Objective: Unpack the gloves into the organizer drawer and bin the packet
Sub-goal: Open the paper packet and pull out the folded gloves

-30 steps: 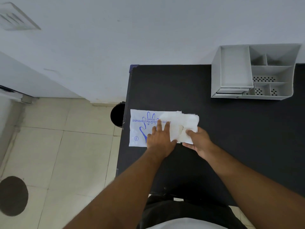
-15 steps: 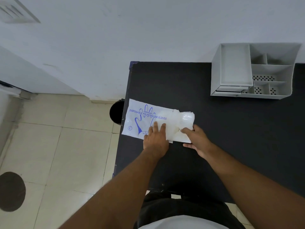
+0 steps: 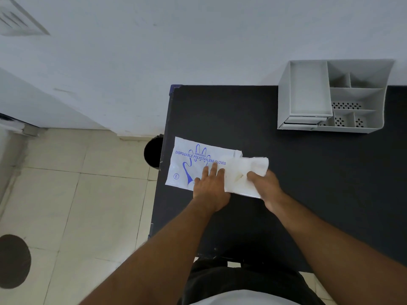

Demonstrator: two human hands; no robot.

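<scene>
A white plastic packet (image 3: 193,164) printed with blue "Disposable Polyethylene Gloves" lies flat near the left edge of the black table (image 3: 308,172). My left hand (image 3: 210,187) presses down on the packet with fingers spread. A bunch of thin white gloves (image 3: 244,172) sticks out of the packet's right end, and my right hand (image 3: 264,186) grips that bunch. The grey organizer (image 3: 332,95) stands at the back right of the table, its drawer front (image 3: 305,121) low on its left side.
A black bin (image 3: 153,153) stands on the tiled floor just left of the table, partly hidden by the table edge. A white wall runs behind the table. A dark round patch (image 3: 13,260) marks the floor at lower left.
The gloves have come further out of the packet to the right, drawn by my right hand. The packet has shifted slightly left and turned under my left hand.
</scene>
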